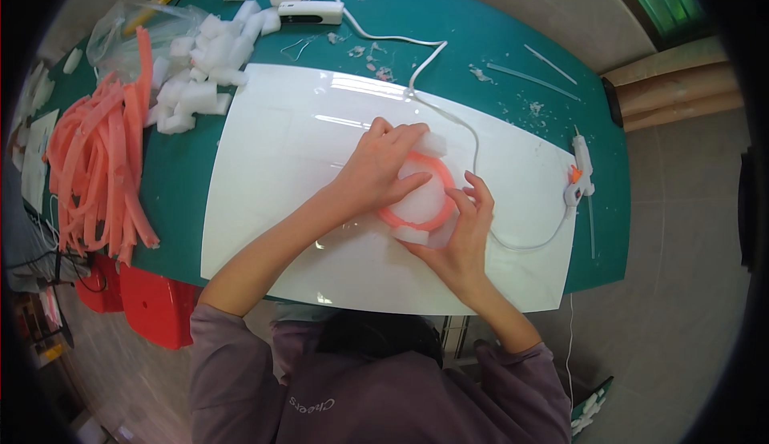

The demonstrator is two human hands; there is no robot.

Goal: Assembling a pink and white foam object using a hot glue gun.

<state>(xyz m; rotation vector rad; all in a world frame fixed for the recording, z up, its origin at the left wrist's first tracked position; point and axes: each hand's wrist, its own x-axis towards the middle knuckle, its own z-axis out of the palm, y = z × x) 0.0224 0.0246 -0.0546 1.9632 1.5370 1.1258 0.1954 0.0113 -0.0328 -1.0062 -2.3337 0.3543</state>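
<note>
A pink foam ring (433, 221) surrounds a round white foam middle (421, 204) above the white board (272, 204). One white foam block (433, 144) sits at the ring's far side, and another foam block (411, 236) at its near side. My left hand (383, 164) grips the piece from the left, its thumb over the white middle and its fingers by the far block. On the right, my right hand (467, 240) holds the ring's edge between thumb and fingers. Part of the ring is hidden behind my hands.
Pink foam strips (100, 164) lie heaped at the left, beside piled white foam blocks (196, 96) and a clear plastic bag (148, 32). A white glue gun (581, 168) lies at the right, its cable (477, 152) crossing the board. Red stools (156, 308) stand below the table (178, 228).
</note>
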